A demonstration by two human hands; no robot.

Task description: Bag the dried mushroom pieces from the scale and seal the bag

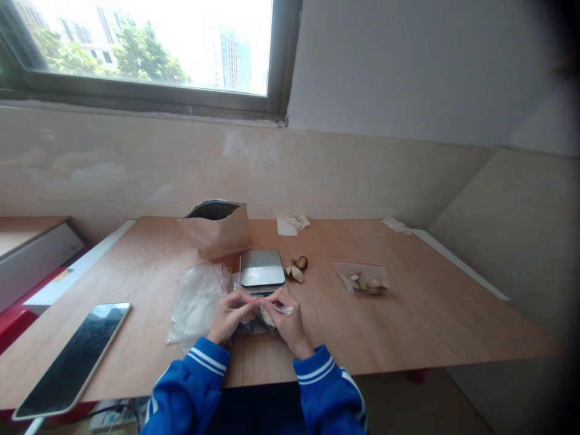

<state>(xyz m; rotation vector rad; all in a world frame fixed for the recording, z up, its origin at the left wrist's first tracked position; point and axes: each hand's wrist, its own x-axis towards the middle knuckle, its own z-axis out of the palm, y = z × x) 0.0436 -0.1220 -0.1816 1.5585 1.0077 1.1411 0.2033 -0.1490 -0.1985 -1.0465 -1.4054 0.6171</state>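
My left hand [230, 313] and my right hand [287, 319] meet near the table's front edge. Both are closed in a pinch on the top edge of a small clear zip bag [256, 327]. Pale, dried-looking slices show inside it, partly hidden by my fingers. Just beyond the hands stands a kitchen scale [263, 267] with a bare silver plate. To its right lie loose dried mushroom slices [295, 273], brown and cream. A pile of empty clear zip bags [193, 308] lies beside my left hand.
A brown paper pouch [222, 234] stands open behind the scale. Farther right lies a red-edged zip bag [362, 278] holding similar slices. A phone [75, 356] with a cable rests at the left. Crumpled tissues [299, 222] lie by the wall.
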